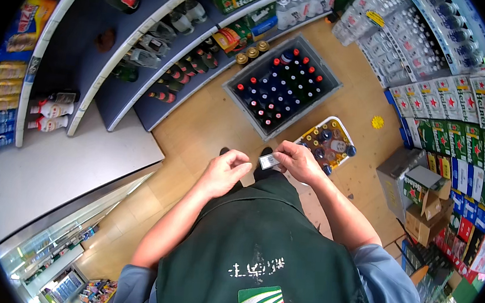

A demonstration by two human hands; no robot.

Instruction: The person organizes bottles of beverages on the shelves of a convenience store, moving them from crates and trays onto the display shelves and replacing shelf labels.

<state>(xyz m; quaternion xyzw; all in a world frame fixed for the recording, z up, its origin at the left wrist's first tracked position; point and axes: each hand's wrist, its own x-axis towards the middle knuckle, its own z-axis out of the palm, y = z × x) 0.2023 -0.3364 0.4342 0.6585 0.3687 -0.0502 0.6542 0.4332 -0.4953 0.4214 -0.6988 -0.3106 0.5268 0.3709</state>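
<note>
A small white printed tag [268, 161] is pinched between the thumb and fingers of my right hand [297, 161], in front of the dark green apron [260, 239]. My left hand [224, 172] is a little to the left of the tag, thumb and fingers curved with a gap between them, holding nothing. Beyond my hands a grey plastic crate [255, 123] on the floor holds many bottles with red and pale caps. Nearer to my right hand stands a smaller white-rimmed crate [349, 139] with bottles and yellow-capped items.
Shelves [167, 19] with bottles curve along the left, above a white counter [81, 159]. Stacked beer cartons [447, 135] and shrink-wrapped water bottles [408, 40] line the right. An opened cardboard box [429, 220] lies at lower right. A round yellow sticker [377, 122] is on the tiled floor.
</note>
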